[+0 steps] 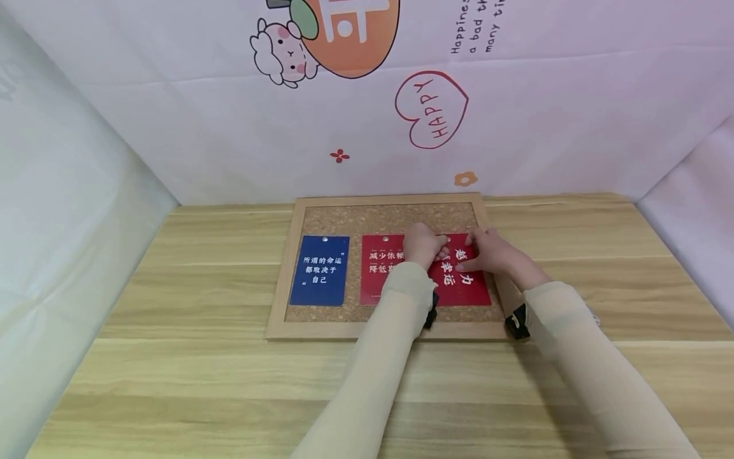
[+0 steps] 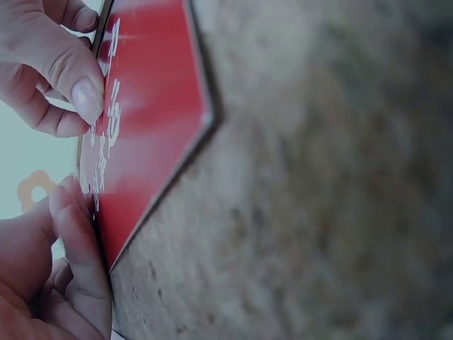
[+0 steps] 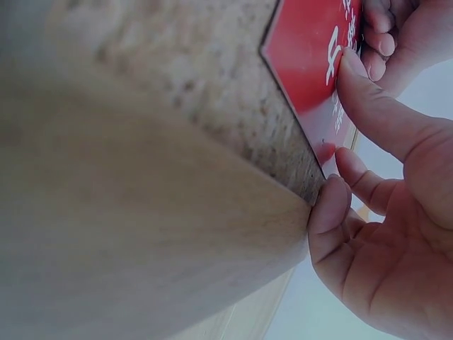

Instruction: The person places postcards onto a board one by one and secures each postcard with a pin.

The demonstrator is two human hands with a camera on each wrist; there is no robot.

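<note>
At the right of a wood-framed cork board (image 1: 355, 313) lies a red card (image 1: 466, 294) with white writing. My left hand (image 1: 423, 246) is curled at the card's top edge, its thumb and fingertips pinching at a small silver thumbtack (image 1: 448, 240). In the left wrist view the tack is hidden by the fingers (image 2: 76, 227). My right hand (image 1: 500, 256) spreads over the card's right side. Its thumb (image 3: 361, 81) rests on the card's face, and the other fingers touch near the card's edge and the board's frame.
Another red card (image 1: 375, 287), partly covered by the left hand, and a blue card (image 1: 318, 294) are on the board, each with a silver tack at its top. The board lies on a wooden table (image 1: 189, 370) against a printed white cloth (image 1: 201, 127).
</note>
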